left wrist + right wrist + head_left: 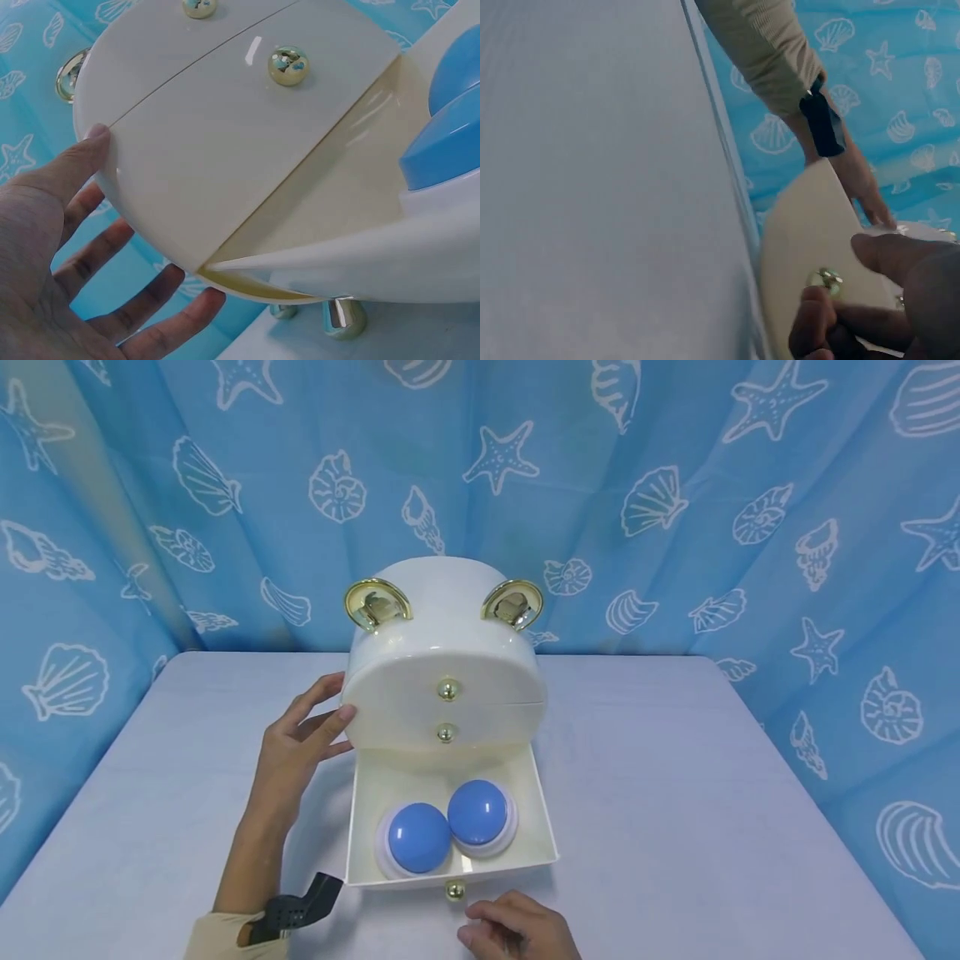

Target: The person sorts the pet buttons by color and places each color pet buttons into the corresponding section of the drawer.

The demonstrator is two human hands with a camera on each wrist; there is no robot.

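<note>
A white drawer box (450, 627) with gold ears and round gold knobs stands on the table. Its bottom drawer (517, 768) is pulled out toward me. Inside lie two round white-based things with blue domed tops, the left one (419, 837) touching the right one (477, 812). My left hand (296, 747) rests against the box's left side, thumb at the front edge, the other fingers spread along the side. In front of the drawer, my right hand (521, 928) has loosely bent fingers close to the drawer's knob (826, 280), with the thumb apart from it.
Under the box is a table with a pale cloth (660, 793). A blue curtain (570, 468) with white shells and starfish hangs behind and at both sides. Short shiny feet (345, 319) show under the box. A black wrist device (300, 906) sits on my left forearm.
</note>
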